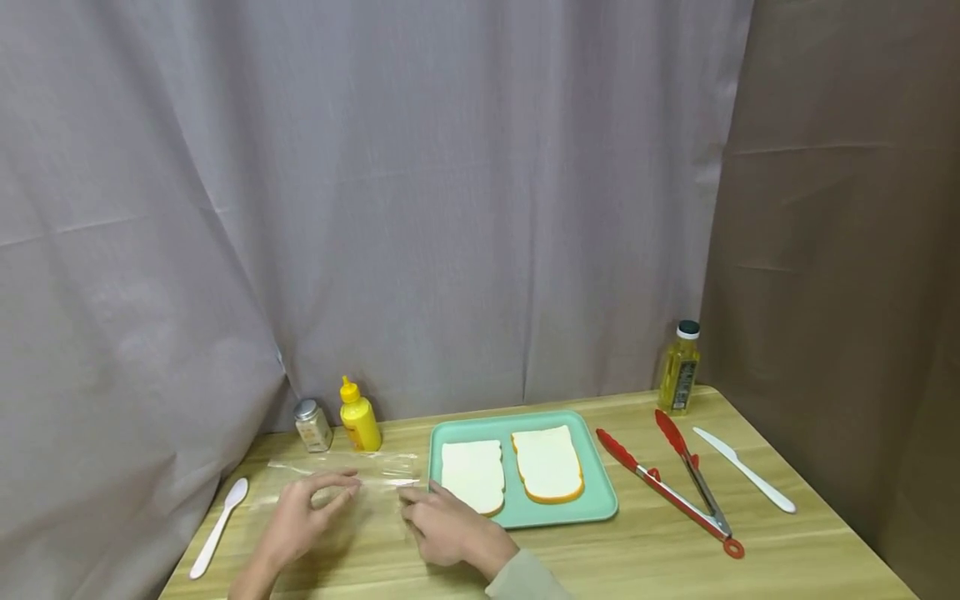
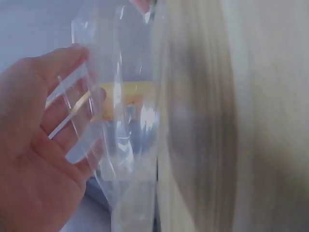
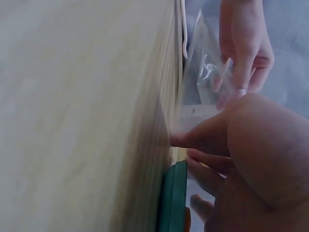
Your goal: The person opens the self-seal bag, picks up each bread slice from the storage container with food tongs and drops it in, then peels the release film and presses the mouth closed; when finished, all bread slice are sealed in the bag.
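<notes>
Hands on a clear plastic bag [image 1: 341, 475], flat on the wooden table [image 1: 615, 558], near the left side. Left hand [image 1: 303, 517] over the bag's left part, fingers [image 2: 63, 113] spread and nearly straight, touching the plastic, not curled round it. Right hand [image 1: 446, 527] at the bag's right end, fingers [image 3: 193, 140] bent and pressing the plastic down on the table; cannot tell if pinching it. Just right of that hand, a green tray [image 1: 600, 500], with two slices of white bread [image 1: 472, 475] side by side on it. Far behind the bag, a yellow squeeze bottle [image 1: 360, 418] and a small shaker [image 1: 312, 425], close together. Left of the bag, a white spoon [image 1: 217, 527]. Right of the tray, red tongs [image 1: 667, 483], then a white knife [image 1: 744, 469]. At the far right, an oil bottle [image 1: 679, 368]. Behind it all, a grey curtain [image 1: 375, 183].
</notes>
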### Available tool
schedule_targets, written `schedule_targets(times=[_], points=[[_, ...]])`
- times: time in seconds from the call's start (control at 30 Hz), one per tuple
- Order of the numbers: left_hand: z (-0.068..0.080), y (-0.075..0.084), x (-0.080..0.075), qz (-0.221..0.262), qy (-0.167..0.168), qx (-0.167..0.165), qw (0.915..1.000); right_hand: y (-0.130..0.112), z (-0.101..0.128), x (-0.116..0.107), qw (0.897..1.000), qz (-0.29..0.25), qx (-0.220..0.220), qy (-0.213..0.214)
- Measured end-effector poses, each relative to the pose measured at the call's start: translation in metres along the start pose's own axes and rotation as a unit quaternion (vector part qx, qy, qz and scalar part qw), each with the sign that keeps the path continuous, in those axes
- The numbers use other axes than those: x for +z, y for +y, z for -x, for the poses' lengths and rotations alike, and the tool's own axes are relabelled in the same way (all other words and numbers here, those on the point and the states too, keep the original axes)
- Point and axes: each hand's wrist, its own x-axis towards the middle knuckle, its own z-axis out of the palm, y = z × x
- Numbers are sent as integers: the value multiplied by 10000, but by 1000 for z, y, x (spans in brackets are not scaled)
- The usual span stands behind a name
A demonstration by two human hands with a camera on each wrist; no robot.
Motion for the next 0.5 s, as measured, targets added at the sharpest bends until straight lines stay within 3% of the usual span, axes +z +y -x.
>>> schedule_targets(times=[0.23,0.5], points=[[-2,-4,-9,-49,209,-275,9994,5,-1,2,9987,-310,394,-16],[0,-4,-8,48,216,-277,9994,2,0,2,9985,-253,471,-84]])
